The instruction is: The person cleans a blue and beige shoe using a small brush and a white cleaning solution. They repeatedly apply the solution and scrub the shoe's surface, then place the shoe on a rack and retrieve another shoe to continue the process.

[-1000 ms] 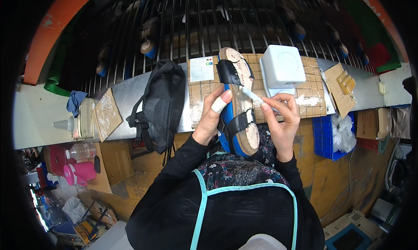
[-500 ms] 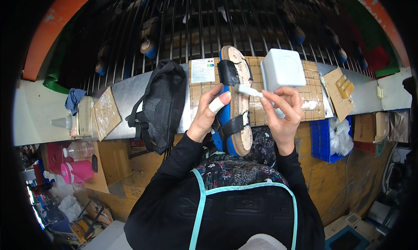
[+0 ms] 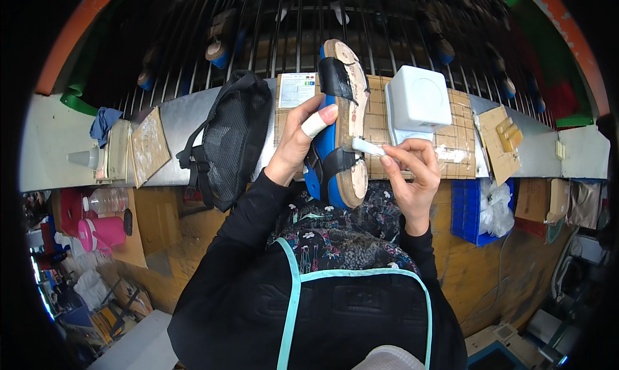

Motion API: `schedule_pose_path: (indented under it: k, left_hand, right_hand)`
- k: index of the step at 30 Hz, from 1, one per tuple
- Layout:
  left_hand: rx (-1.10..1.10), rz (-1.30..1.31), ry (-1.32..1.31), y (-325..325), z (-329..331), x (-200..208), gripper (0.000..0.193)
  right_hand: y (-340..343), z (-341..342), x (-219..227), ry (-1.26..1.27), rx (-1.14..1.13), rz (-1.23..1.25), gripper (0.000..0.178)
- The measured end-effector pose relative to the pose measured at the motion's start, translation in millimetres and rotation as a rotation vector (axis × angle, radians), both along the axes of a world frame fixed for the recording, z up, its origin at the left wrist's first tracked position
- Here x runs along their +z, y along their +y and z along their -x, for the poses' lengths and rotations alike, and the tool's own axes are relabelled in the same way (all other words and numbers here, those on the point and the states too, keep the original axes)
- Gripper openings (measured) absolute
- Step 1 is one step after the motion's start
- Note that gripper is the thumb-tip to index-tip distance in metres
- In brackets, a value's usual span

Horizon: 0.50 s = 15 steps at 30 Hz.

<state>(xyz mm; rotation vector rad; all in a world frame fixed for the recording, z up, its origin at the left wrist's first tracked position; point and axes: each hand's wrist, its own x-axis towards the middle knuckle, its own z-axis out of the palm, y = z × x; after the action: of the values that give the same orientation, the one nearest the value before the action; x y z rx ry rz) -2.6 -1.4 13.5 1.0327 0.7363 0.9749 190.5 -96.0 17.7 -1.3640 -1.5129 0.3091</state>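
My left hand (image 3: 295, 141), its thumb wrapped in white tape, is closed around the blue-sided middle of a sandal (image 3: 360, 114). The sandal stands lengthwise in front of me, its pale, rough underside partly turned toward my right. Two black straps (image 3: 338, 165) wrap over its edge onto that underside, and a cork-coloured rim runs along it. Pinched between the fingertips of my right hand (image 3: 416, 175) is a small white brush (image 3: 369, 147). Its tip touches the sandal's edge just above the lower strap. The fingers of my left hand behind the sandal are hidden.
Beyond my right hand a white box-shaped container (image 3: 420, 100) stands on a cardboard sheet (image 3: 461, 115). A black mesh bag (image 3: 235, 141) lies to the left. Metal rollers (image 3: 277, 31) carrying other blue-ended pieces run across the back. A blue crate (image 3: 465, 210) with plastic bags sits lower right.
The brush has moved down along the sandal's edge from beside the upper strap to just above the lower strap. In the picture, the sandal and left hand sit slightly higher.
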Motion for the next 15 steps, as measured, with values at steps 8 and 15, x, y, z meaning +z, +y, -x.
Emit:
schedule_pose_path:
  k: [8, 15]
  left_hand:
    - [0.016, -0.049, 0.010, 7.5, -6.6, 2.0, 0.062]
    - [-0.029, -0.013, 0.001, 9.0, -5.2, 11.7, 0.065]
  right_hand:
    - [-4.5, -6.3, -0.1, -0.002, 0.015, -0.029, 0.021]
    - [-10.2, -13.2, 8.8, -0.165, 0.046, -0.130, 0.020]
